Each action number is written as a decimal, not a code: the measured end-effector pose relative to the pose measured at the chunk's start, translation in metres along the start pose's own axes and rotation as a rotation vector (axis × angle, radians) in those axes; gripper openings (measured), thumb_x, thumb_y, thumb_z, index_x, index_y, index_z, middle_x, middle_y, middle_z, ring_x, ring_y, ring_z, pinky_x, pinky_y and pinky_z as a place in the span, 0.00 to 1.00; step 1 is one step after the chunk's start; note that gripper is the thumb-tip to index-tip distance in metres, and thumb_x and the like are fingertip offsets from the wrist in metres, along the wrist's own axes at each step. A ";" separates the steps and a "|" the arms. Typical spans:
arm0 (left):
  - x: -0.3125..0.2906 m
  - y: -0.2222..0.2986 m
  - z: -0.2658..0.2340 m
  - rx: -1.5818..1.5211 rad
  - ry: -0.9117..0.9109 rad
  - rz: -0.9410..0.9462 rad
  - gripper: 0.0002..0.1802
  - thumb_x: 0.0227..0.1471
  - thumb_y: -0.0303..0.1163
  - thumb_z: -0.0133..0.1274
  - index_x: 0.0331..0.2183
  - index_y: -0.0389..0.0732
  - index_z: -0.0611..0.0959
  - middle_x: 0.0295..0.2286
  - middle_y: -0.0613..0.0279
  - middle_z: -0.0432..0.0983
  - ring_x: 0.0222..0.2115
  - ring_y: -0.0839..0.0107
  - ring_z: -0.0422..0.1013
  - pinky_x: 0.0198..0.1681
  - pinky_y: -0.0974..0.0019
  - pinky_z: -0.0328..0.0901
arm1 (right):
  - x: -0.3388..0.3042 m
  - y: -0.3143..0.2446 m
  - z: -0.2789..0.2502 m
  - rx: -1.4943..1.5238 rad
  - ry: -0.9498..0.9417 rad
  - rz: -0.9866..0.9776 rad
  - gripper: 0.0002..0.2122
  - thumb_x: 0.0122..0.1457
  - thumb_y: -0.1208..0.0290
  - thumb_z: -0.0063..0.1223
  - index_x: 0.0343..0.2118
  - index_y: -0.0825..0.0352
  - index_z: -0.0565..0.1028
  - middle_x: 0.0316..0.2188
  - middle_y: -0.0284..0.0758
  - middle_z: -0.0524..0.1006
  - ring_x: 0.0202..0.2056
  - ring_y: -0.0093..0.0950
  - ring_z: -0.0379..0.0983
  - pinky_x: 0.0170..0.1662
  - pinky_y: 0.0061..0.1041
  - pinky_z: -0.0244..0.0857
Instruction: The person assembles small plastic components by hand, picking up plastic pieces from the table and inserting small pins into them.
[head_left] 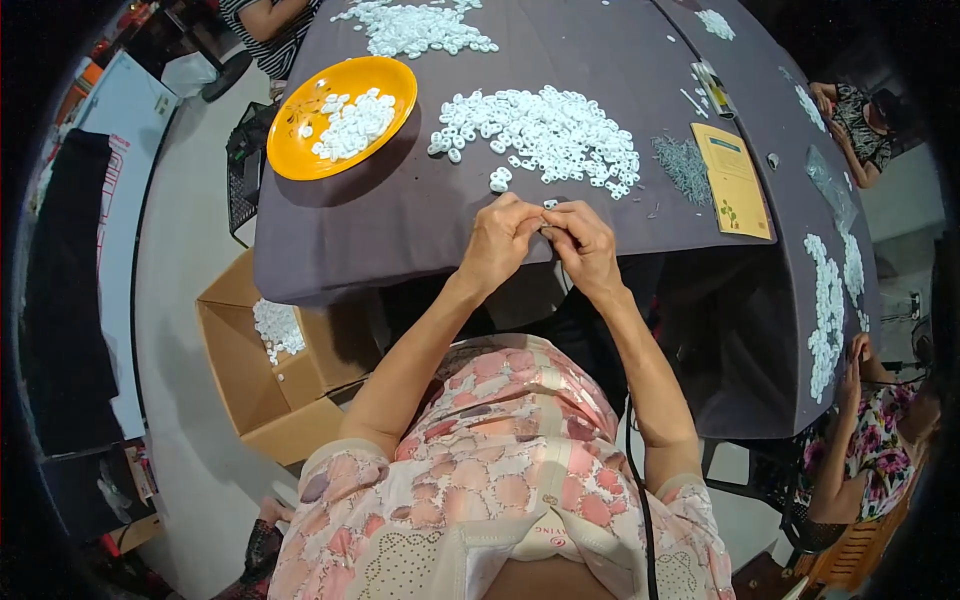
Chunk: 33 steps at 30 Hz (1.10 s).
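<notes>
My left hand and my right hand meet at the near edge of the grey-covered table. Both are closed in a pinch, fingertips nearly touching. Whatever lies between them is too small and covered to name. Just beyond the fingertips shows a small white plastic piece with dark holes. A short stack of similar white pieces lies a little past my left hand. Farther back spreads a large heap of these white pieces. Right of the heap is a pile of small grey, thin parts.
An orange plate holding white pieces stands at the left. A yellow booklet lies at the right. Below the table's left edge is an open cardboard box with white pieces inside. Other people sit around the table beside more white heaps.
</notes>
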<state>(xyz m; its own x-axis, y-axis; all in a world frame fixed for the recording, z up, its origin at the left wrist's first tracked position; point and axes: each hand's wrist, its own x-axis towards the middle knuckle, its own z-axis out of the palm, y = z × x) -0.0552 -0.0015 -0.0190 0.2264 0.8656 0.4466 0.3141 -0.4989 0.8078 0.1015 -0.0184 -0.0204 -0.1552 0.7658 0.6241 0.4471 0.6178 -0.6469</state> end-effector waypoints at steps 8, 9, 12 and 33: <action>-0.004 -0.001 0.002 0.044 0.013 0.051 0.06 0.44 0.19 0.53 0.30 0.34 0.81 0.23 0.54 0.70 0.22 0.61 0.69 0.26 0.64 0.63 | -0.005 0.000 0.005 -0.034 0.028 0.016 0.09 0.44 0.87 0.54 0.30 0.69 0.76 0.26 0.38 0.74 0.28 0.35 0.71 0.31 0.28 0.65; -0.004 -0.001 0.002 0.062 0.000 0.038 0.04 0.44 0.19 0.52 0.28 0.35 0.80 0.23 0.54 0.70 0.24 0.57 0.69 0.27 0.61 0.64 | -0.005 0.000 0.005 -0.056 0.031 -0.005 0.09 0.44 0.87 0.54 0.30 0.69 0.75 0.26 0.38 0.74 0.28 0.35 0.71 0.31 0.28 0.65; -0.005 -0.001 0.001 0.096 -0.020 0.039 0.03 0.44 0.19 0.52 0.27 0.34 0.79 0.23 0.53 0.70 0.23 0.56 0.69 0.26 0.60 0.63 | -0.007 0.004 0.005 -0.051 0.026 -0.013 0.09 0.44 0.86 0.54 0.30 0.68 0.75 0.25 0.37 0.74 0.28 0.35 0.71 0.30 0.28 0.65; -0.003 0.005 -0.002 0.154 -0.062 0.092 0.02 0.46 0.21 0.51 0.26 0.36 0.77 0.22 0.51 0.68 0.24 0.50 0.68 0.26 0.56 0.62 | -0.006 0.003 -0.001 -0.094 0.006 -0.070 0.04 0.48 0.83 0.52 0.28 0.70 0.74 0.25 0.39 0.72 0.29 0.39 0.69 0.31 0.31 0.64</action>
<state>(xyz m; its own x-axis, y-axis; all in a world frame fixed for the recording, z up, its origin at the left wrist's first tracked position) -0.0565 -0.0066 -0.0160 0.3159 0.8141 0.4873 0.4257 -0.5806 0.6940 0.1046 -0.0213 -0.0254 -0.1841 0.7198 0.6693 0.5156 0.6505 -0.5577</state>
